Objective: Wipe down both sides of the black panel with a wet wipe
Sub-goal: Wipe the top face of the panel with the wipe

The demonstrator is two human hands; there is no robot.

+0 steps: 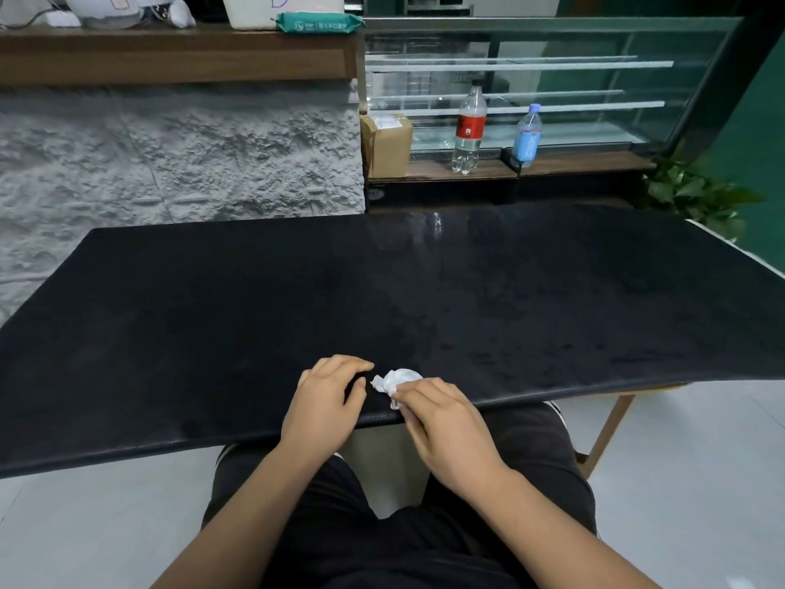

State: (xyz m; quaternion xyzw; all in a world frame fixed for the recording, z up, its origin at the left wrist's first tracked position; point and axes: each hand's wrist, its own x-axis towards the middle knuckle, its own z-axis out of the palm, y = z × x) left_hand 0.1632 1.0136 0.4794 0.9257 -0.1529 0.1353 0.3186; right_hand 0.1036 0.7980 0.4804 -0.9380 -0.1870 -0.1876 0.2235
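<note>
Right hand [446,427]: fingertips pinch one crumpled white wet wipe [397,379] and hold it down on the black panel [382,291], at the middle of the near edge. The wrist hangs off that edge, above the lap.
Left hand [327,397]: palm down just beside the wipe, fingers loosely bent with their tips on the panel, holding nothing.
Wet wipe: one, bunched, touching the panel just inside the near edge, between the two hands.
Black panel: one, lying flat across almost the full width of the view, with faint smears on its right half and a glint near the far edge.
Support: one wooden leg [607,431] shows below the near right corner.
Beyond the far edge: a glass display case [552,78] over a wooden ledge. On the ledge stand two plastic bottles, one red-labelled [469,129] and one blue-labelled [528,136], and one cardboard box [386,142].
Upper shelf [170,57]: one teal wipe pack [320,22] beside a white container [280,8].
Far right corner: one leafy plant [696,193].
</note>
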